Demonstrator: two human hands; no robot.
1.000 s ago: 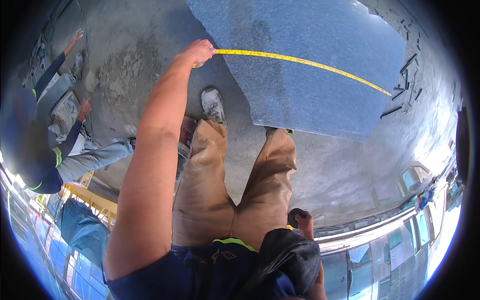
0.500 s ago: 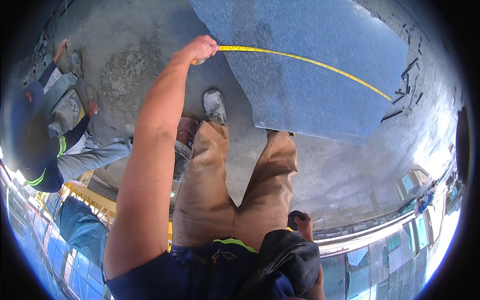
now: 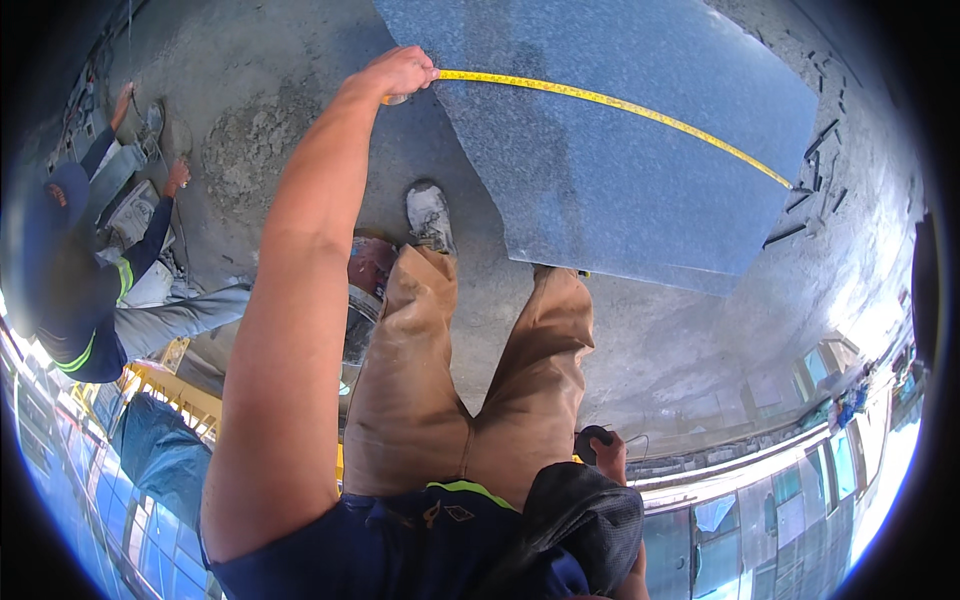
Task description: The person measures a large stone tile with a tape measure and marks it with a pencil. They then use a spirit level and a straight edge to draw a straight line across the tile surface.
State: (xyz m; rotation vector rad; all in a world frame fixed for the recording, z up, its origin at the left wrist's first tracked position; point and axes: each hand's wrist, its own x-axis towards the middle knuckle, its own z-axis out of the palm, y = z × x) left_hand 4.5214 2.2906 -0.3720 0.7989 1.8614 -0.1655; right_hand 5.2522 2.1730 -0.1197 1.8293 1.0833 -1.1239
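My left hand point(image 3: 400, 72) is closed round a tape measure, whose case is mostly hidden in the palm. Its yellow blade point(image 3: 600, 98) runs out to the right across a large blue-grey sheet point(image 3: 640, 170) with a jagged left edge. The blade's far end lies by the sheet's right edge. Low on the right, beside my hip, my right hand point(image 3: 608, 456) grips a round black object point(image 3: 592, 440); its kind does not show. Part of that arm is behind a dark mesh cloth point(image 3: 585, 515).
At the left a co-worker point(image 3: 90, 270) in dark clothing with reflective bands bends over some gear, both hands out. A reddish bucket point(image 3: 370, 262) stands by my left leg. Dark offcut strips point(image 3: 815, 160) litter the floor past the sheet. Yellow railing point(image 3: 175, 395) runs behind.
My left hand has moved slightly farther from me, and the blade has shifted the same way over the sheet. The co-worker's nearer hand has risen in the picture. My right hand stays about where it was.
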